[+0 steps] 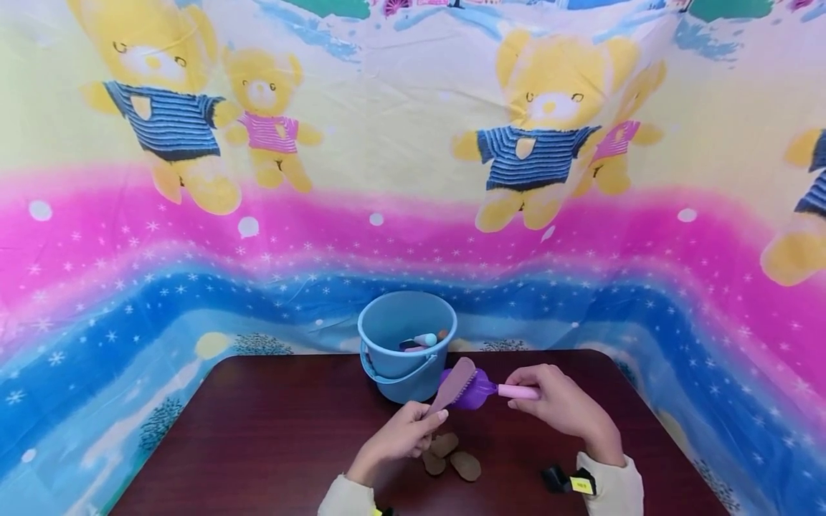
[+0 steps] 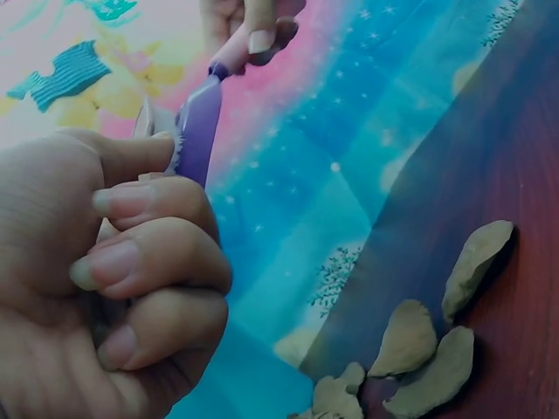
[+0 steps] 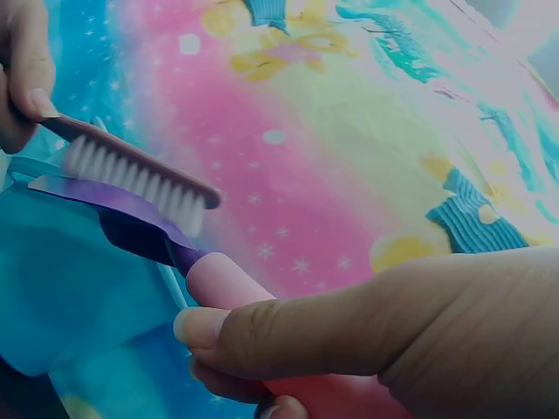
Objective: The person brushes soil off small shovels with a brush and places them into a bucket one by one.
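My left hand (image 1: 405,433) grips a brush (image 1: 455,381) with a flat mauve back and white bristles. In my right hand (image 1: 558,401) I hold a small purple shovel (image 1: 477,393) by its pink handle (image 3: 229,284). The brush's bristles (image 3: 131,179) lie against the shovel's blade (image 3: 113,205), as the right wrist view shows. Both tools are held up above the table, in front of a blue bucket (image 1: 401,388). Below my left hand, several brown, flat, clay-like lumps (image 1: 466,466) lie on the table, partly hidden by that hand.
The bucket stands at the table's back, its handle folded down in front; a few small items (image 1: 422,341) lie inside. The dark wooden table (image 1: 258,430) meets a hanging cloth (image 1: 387,165) printed with bears. A black strap with a yellow label (image 1: 581,486) sits at my right sleeve.
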Demonstrator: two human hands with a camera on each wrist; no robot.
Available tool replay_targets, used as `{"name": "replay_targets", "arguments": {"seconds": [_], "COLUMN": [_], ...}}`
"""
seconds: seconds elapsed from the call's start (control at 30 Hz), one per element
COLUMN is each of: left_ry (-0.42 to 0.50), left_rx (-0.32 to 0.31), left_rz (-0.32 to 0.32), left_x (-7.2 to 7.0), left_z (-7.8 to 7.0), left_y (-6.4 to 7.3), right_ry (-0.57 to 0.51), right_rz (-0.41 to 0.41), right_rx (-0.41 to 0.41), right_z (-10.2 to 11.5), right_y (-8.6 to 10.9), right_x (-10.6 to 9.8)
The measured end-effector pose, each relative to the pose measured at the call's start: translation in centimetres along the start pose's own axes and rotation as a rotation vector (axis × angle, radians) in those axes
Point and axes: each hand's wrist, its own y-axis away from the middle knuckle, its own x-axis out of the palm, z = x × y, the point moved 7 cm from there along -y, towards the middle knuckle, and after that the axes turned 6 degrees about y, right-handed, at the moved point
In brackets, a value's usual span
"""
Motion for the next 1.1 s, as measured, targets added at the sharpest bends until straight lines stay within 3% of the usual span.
{"name": "replay_targets", "arguments": {"seconds": [0.27,0.53,0.93,1.1], "left_ry": [0.009,-0.021,-0.197,-0.228], "left_rx": [-0.031,-0.034,-0.02,-0.029], "left_rz": [0.056,0.017,-0.065,-0.087], "left_x": [-0.8,-1.9,-4.3,-5.0], "left_z": [0.6,0.8,0.7,0.6], "left_y": [0.1,0.3,1.2,1.5], "right_ry": [0.013,0.037,0.005,-0.005], "right_rz": [-0.016,-0.073,-0.105,-0.123], "right_rx": [0.008,0.021,0.055,0.06], "right_z": [-0.4,-0.9,-1.8,-1.8], "right_y": [0.4,1.2,1.9,1.8], "right_x": [-0.5,-1.8,-2.3,-2.5]}}
